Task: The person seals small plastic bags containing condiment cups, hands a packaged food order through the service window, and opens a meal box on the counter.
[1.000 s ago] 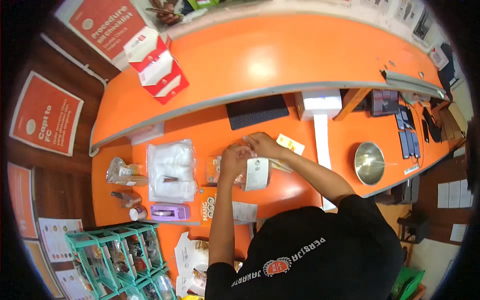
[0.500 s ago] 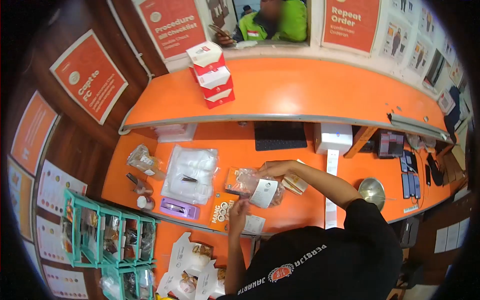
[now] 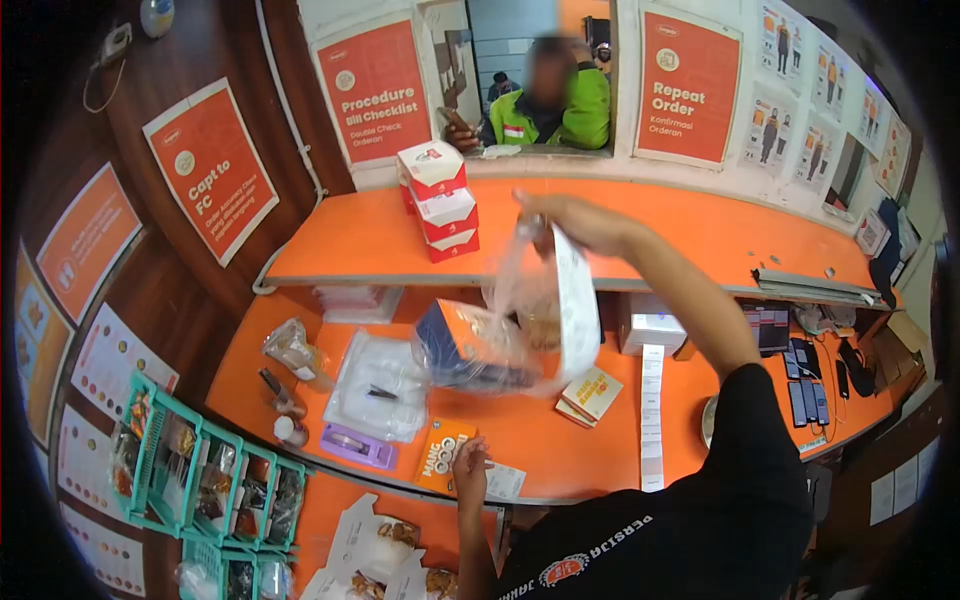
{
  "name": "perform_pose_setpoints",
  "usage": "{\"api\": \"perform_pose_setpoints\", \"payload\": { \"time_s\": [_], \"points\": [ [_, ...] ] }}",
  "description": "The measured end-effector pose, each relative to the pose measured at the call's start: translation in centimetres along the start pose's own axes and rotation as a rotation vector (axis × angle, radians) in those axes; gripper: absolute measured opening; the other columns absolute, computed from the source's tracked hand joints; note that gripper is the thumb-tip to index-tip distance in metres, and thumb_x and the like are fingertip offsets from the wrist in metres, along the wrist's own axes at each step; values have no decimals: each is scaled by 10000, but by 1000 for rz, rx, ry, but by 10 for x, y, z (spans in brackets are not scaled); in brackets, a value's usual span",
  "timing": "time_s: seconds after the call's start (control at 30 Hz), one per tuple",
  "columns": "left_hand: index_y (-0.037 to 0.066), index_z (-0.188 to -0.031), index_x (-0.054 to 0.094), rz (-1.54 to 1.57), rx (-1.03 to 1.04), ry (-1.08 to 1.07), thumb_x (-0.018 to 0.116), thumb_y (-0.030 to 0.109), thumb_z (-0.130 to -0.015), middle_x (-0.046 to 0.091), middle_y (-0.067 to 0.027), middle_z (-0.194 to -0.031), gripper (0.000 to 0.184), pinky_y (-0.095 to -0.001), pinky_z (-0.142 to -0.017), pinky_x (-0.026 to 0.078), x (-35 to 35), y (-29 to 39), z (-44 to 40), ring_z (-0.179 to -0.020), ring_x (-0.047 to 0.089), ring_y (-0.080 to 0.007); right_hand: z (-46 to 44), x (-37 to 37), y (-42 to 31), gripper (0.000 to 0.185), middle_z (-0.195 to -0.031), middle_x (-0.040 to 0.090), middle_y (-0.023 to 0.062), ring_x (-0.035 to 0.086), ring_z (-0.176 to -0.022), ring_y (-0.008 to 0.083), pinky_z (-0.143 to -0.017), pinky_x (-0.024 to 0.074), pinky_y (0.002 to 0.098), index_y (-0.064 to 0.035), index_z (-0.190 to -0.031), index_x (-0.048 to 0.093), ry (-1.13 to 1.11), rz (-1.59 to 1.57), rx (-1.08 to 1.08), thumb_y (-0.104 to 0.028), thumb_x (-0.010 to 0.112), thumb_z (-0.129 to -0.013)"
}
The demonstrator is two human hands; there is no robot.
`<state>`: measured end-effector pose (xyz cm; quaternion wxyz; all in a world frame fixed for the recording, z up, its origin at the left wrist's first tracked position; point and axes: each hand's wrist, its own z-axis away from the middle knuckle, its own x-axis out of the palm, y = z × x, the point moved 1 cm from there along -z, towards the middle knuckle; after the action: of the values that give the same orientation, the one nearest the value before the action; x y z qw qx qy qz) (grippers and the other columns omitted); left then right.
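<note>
My right hand (image 3: pixel 575 225) is closed round the gathered top of a clear plastic bag (image 3: pixel 500 280), lifted above the counter. Through the plastic show an orange and dark blue box (image 3: pixel 468 340) and a brownish item that I cannot make out. A long white receipt (image 3: pixel 577 310) hangs down the bag's right side. My left hand (image 3: pixel 472 465) is low over the counter's front edge, its fingers loosely apart and holding nothing. It is beside a flat orange box (image 3: pixel 440 450) with white lettering and a small paper slip (image 3: pixel 505 482).
Stacked red-and-white boxes (image 3: pixel 440 205) stand on the upper shelf (image 3: pixel 640 225). Clear bags (image 3: pixel 375 385), a purple dispenser (image 3: pixel 358 447), yellowish packets (image 3: pixel 590 395) and a receipt strip (image 3: pixel 651 420) lie below. Teal baskets (image 3: pixel 190 470) are at left. A person in green (image 3: pixel 580 115) is behind the window.
My right hand has raised the plastic bag from the counter toward the upper shelf. My left hand has come away from the bag and lowered. The view has tilted upward.
</note>
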<state>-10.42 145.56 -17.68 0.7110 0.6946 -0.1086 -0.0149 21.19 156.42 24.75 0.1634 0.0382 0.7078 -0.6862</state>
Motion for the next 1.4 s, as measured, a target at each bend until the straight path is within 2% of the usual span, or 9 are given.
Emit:
{"api": "perform_pose_setpoints", "payload": {
  "time_s": [0.3, 0.5, 0.7, 0.87, 1.07, 1.17, 1.23, 1.37, 1.4],
  "points": [
    [26, -1279, 664, -11, -201, -203, 643, 253, -1045, 691, -71, -1086, 327, -288, -752, 596, 19, -39, 16, -937, 671, -140, -56, -110, -77, 813, -787, 694, 78, 633, -654, 150, -666, 529, 300, -6, -938, 714, 190, 42, 44, -779, 462, -970],
    [26, -1261, 679, -68, -293, -203, 668, 265, -1028, 698, -71, -1097, 334, -302, -783, 585, 24, -38, 29, -947, 679, -157, -140, -172, -7, 875, -763, 537, -2, 477, -696, 149, -708, 412, 317, -28, -971, 673, 218, 85, -7, -849, 372, -950],
    [27, -1276, 667, -78, -318, -152, 657, 228, -1025, 697, -70, -1096, 323, -314, -799, 578, 19, -22, 30, -964, 676, -168, -182, -231, 28, 1103, -1078, 539, 79, 545, -1012, 181, -963, 434, 364, 77, -1378, 496, 302, 130, -20, -907, 384, -893],
    [18, -1283, 658, -115, -405, -99, 655, 220, -1022, 692, -75, -1108, 330, -316, -812, 579, 22, -10, 28, -985, 670, -171, -214, -226, 59, 955, -816, 554, 18, 546, -823, 144, -779, 417, 324, -11, -1048, 655, 657, 42, -210, -899, 332, -913],
    [21, -1281, 655, -68, -420, -71, 646, 213, -1026, 681, -74, -1107, 320, -320, -820, 581, 20, -26, 34, -983, 667, -171, -235, -254, 89, 958, -791, 588, 25, 554, -724, 136, -710, 469, 330, -24, -1114, 635, 541, 231, -6, -902, 306, -916],
    [36, -1221, 659, 8, -363, -88, 626, 213, -1035, 667, -63, -1062, 259, -328, -802, 577, 18, -39, 37, -959, 658, -170, -234, -266, 90, 955, -905, 608, 35, 582, -828, 149, -741, 508, 363, -41, -1159, 637, 391, 312, 146, -901, 301, -916],
    [52, -1119, 648, -14, -289, -111, 596, 199, -1040, 640, -48, -990, 175, -335, -745, 554, 17, -43, 38, -892, 633, -171, -229, -262, 100, 1080, -1351, 583, 167, 590, -1174, 245, -900, 554, 445, -1, -1480, 502, 392, 501, 157, -896, 272, -922],
    [53, -1011, 637, -142, 36, -124, 554, 117, -1009, 601, -49, -893, 105, -326, -657, 501, -15, -88, 46, -771, 598, -159, -228, -304, 139, 680, -1298, 616, 47, 614, -1143, 235, -946, 515, 510, -172, -1464, 524, 271, 442, 245, -579, 617, -928],
    [49, -1041, 669, -116, -135, -24, 588, 123, -1010, 626, -38, -912, 114, -327, -658, 521, -15, -57, 54, -773, 615, -144, -219, -287, 129, 636, -1279, 636, 63, 628, -1134, 239, -950, 515, 488, -148, -1447, 543, 293, 598, 214, -550, 592, -957]
  ]
}}
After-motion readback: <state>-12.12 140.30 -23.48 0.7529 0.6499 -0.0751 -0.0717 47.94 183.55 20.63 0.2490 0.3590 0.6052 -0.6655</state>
